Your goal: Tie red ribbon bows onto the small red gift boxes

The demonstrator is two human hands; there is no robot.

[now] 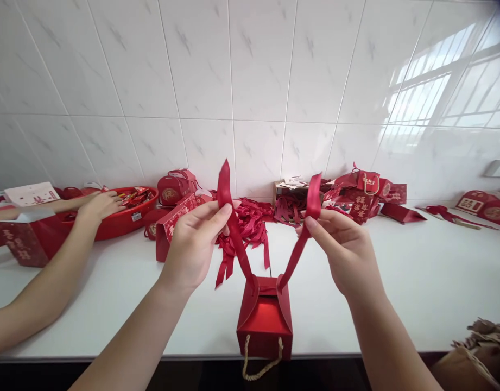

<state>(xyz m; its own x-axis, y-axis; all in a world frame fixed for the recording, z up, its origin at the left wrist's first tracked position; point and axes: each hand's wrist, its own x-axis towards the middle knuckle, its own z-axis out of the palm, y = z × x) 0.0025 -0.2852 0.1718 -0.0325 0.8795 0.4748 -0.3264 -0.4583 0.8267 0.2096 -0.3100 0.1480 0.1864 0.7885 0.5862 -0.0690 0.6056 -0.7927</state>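
Note:
A small red gift box (264, 320) stands at the front edge of the white table, its rope handle (263, 374) hanging down over the near side. A red ribbon (242, 250) comes out of the box's top, and its two ends rise apart in a V. My left hand (196, 239) pinches one end between thumb and fingers. The other end is pinched by my right hand (335, 239) at about the same height. Both ribbon tips stick up above my fingers.
A pile of red ribbons (250, 222) lies behind the box. At left, another person's hand (101, 205) reaches over a red basin (123, 222) of small wrapped pieces. Red boxes (355, 201) line the tiled wall. A brown bundle (478, 353) sits at the lower right.

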